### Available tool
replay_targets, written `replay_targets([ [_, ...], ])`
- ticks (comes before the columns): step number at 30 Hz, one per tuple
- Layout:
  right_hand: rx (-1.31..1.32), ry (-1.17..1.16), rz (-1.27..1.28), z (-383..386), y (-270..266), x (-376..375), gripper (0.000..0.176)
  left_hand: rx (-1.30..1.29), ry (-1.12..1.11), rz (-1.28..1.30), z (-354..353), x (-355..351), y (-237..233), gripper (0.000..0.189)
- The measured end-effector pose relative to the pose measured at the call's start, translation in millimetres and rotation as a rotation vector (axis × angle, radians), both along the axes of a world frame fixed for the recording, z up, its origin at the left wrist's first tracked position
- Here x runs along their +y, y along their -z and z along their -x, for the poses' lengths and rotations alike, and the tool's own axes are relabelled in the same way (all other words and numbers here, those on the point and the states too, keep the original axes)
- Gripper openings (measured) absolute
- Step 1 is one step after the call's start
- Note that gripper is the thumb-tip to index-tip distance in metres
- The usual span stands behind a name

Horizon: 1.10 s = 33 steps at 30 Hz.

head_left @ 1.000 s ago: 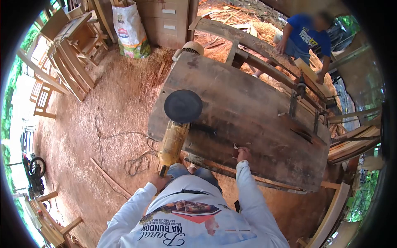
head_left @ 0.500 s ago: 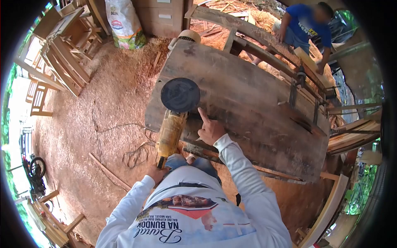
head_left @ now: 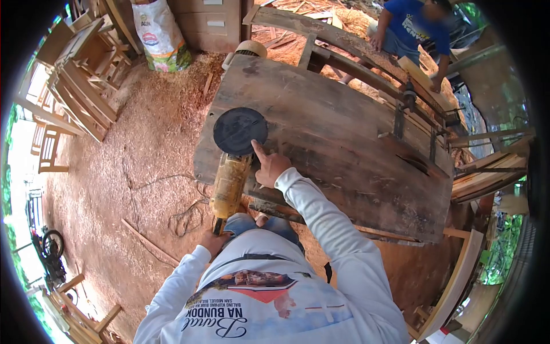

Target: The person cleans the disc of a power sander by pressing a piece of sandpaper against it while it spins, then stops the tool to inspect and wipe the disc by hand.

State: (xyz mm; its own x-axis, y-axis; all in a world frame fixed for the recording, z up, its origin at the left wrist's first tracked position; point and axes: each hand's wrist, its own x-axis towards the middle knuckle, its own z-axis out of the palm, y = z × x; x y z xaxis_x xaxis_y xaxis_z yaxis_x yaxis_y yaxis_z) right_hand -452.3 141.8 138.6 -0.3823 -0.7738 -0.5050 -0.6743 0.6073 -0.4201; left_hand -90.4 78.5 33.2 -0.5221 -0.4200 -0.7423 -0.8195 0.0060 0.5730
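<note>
A yellow disc sander [head_left: 230, 184] lies with its black round pad [head_left: 240, 131] on the near left corner of a large dark wooden slab [head_left: 344, 137]. My left hand [head_left: 213, 241] grips the rear end of the sander's yellow body, close to my waist. My right hand [head_left: 269, 164] is beside the sander's head, index finger stretched out and touching the edge of the black pad, other fingers curled. Both arms wear white long sleeves.
A person in a blue shirt [head_left: 412, 26] works at the far side by clamps [head_left: 408, 94]. Stacked wooden chairs [head_left: 74, 74] stand left, a sack [head_left: 157, 34] and cabinet behind. A power cord [head_left: 183, 215] lies coiled on sawdust. Planks [head_left: 487, 180] lie right.
My right hand left the slab's near edge and moved left up to the sander, finger now at the pad. The left hand has kept its grip on the sander.
</note>
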Motion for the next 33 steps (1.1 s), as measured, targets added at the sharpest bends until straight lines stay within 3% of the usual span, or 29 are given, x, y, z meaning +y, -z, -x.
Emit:
replay_targets([
  [16, 0.019, 0.068, -0.235, 24.4, -17.4, -19.0, 0.096, 0.046, 0.028, 0.053, 6.2, -1.2, -15.2, 0.041],
  [20, 0.102, 0.104, -0.178, 34.0, 5.3, -18.7, 0.093, -0.052, 0.084, 0.038, 18.8, -3.5, -40.8, 0.038],
  [22, 0.059, 0.123, -0.188, 40.1, 4.5, -22.9, 0.092, 0.036, 0.050, 0.057, 10.7, -2.0, -25.8, 0.039],
  [28, 0.052, 0.070, -0.112, 56.2, 8.4, -25.8, 0.092, 0.052, 0.044, 0.088, 0.3, -4.0, -8.8, 0.042],
  [33, 0.048, -0.041, -0.159, 67.3, 11.4, -44.1, 0.090, -0.027, 0.068, 0.083, 5.9, -5.2, -20.7, 0.043],
])
